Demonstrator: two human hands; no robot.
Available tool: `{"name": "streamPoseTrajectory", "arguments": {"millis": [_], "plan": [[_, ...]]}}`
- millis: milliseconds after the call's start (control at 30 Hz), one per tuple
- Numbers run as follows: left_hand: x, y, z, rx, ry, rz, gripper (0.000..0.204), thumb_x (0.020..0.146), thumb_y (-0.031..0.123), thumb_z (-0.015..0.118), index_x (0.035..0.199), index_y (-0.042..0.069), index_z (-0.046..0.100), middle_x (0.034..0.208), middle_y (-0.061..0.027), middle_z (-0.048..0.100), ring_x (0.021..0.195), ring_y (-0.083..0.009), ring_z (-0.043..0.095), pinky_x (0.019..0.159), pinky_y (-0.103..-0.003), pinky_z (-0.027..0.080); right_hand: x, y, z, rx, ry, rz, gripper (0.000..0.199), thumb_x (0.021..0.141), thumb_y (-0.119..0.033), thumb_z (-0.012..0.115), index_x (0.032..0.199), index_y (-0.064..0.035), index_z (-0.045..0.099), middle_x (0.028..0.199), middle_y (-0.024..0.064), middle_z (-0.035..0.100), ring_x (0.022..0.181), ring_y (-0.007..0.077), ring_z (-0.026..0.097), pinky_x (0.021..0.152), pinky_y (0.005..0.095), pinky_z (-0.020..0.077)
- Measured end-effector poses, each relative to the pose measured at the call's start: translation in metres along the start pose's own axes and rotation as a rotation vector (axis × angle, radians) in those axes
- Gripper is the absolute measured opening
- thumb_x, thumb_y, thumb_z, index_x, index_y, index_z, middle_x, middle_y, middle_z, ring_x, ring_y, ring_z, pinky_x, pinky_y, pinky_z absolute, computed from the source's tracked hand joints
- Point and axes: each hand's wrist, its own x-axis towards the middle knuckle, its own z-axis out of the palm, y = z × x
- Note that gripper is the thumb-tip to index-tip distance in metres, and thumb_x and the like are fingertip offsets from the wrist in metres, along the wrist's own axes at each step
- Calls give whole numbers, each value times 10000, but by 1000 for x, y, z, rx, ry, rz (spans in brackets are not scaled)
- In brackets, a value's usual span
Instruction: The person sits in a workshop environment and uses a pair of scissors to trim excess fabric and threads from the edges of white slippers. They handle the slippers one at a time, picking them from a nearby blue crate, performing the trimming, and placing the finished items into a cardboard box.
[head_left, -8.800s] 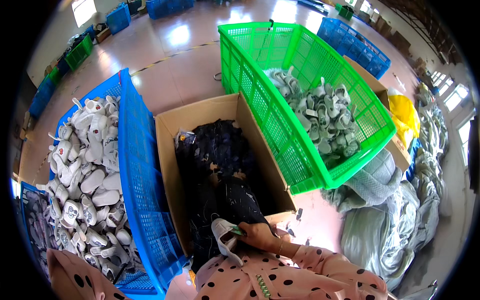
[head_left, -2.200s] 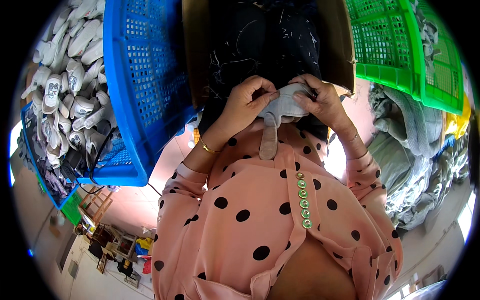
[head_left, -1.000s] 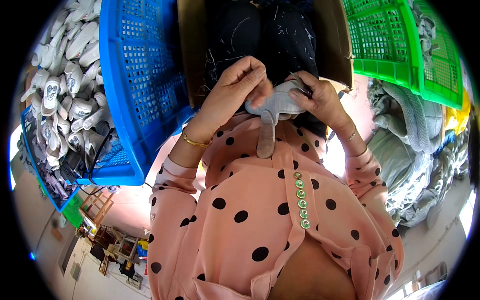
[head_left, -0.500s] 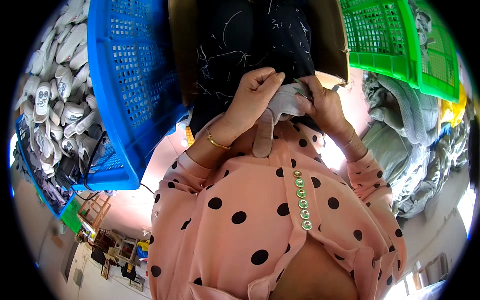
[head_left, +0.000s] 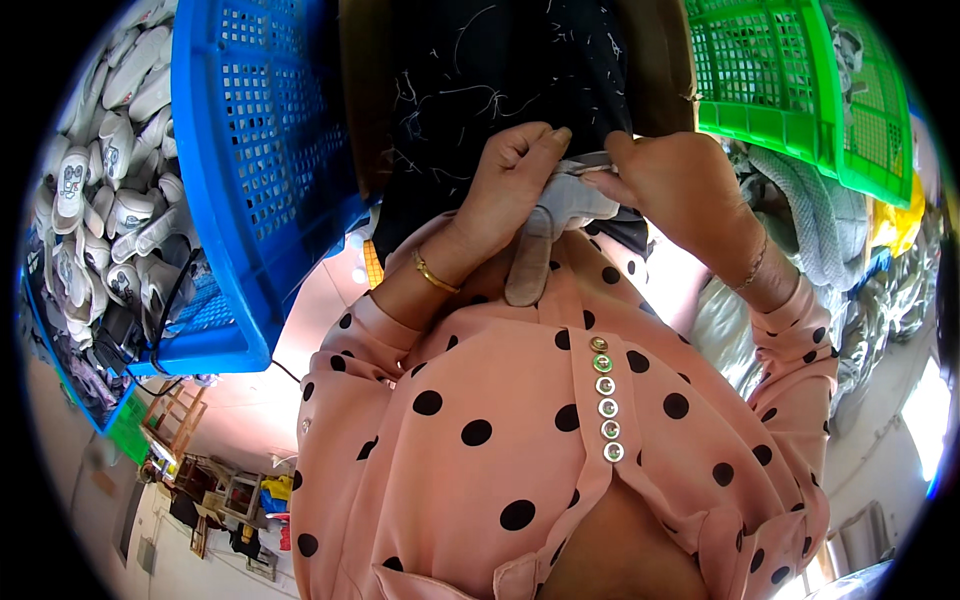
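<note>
A light grey shoe upper point(head_left: 572, 200) is held in front of my waist, its long rounded tongue point(head_left: 528, 265) hanging down toward my shirt. My left hand point(head_left: 515, 180) is closed, thumb and bent fingers pinching the upper's top left edge. On the other side my right hand point(head_left: 680, 185) is closed too, its thumb tip against the upper's right part. A thin, shiny grey strip or edge shows between the two hands; what it is cannot be made out. My right fingers are partly hidden behind the hand.
A blue plastic basket point(head_left: 265, 150) stands at my left, beside a heap of pale shoe uppers point(head_left: 125, 190). Green baskets point(head_left: 765, 80) are at the far right, above grey fabric pieces point(head_left: 815, 205). Loose threads lie on my black trousers point(head_left: 480, 90). A cardboard box edge point(head_left: 665, 70) borders my legs.
My right hand has moved right and turned, its back now more toward me, and the right elbow has swung outward. The left hand has risen slightly, still pinching the upper.
</note>
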Motion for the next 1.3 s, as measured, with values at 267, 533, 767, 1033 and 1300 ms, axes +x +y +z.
{"name": "streamPoseTrajectory", "arguments": {"millis": [267, 533, 767, 1033, 1300], "plan": [[-1, -7, -9, 19, -30, 20, 313, 992, 131, 562, 685, 70, 548, 656, 57, 453, 615, -13, 375, 523, -206, 331, 12, -12, 1, -113, -64, -40, 383, 930, -385, 582, 724, -64, 606, 570, 97, 593, 553, 273, 634, 469, 353, 460], [-31, 35, -52, 1459, 256, 612, 600, 801, -22, 661, 1339, 224, 561, 1370, -84, 527, 1371, -326, 364, 1102, -471, 255, 22, 5, 27, -170, 157, -14, 401, 930, -441, 575, 727, -97, 614, 514, 78, 572, 480, 256, 615, 416, 333, 448], [-53, 2, -45, 1118, 106, 475, 379, 776, 163, 771, 1150, 171, 709, 1219, -31, 660, 1255, -297, 507, 1077, -437, 258, 39, 16, 39, -101, 231, 61, 424, 932, -489, 572, 778, -95, 599, 530, 82, 580, 493, 267, 619, 434, 342, 463], [-40, 24, -34, 646, 132, 273, 178, 840, 141, 748, 1003, 70, 736, 1004, -102, 656, 835, -177, 645, 710, -276, 490, 7, -10, 17, 722, 387, 77, 374, 806, -298, 788, 1060, -71, 633, 695, 93, 653, 621, 235, 675, 545, 307, 515], [-49, 42, -27, 313, -60, -45, 236, 947, 204, 660, 1061, 3, 707, 867, -41, 708, 777, -76, 651, 697, -209, 516, -3, -28, 29, 1092, 81, 149, 215, 868, -103, 738, 1024, 14, 647, 689, 21, 570, 662, 29, 476, 579, 216, 424]]}}
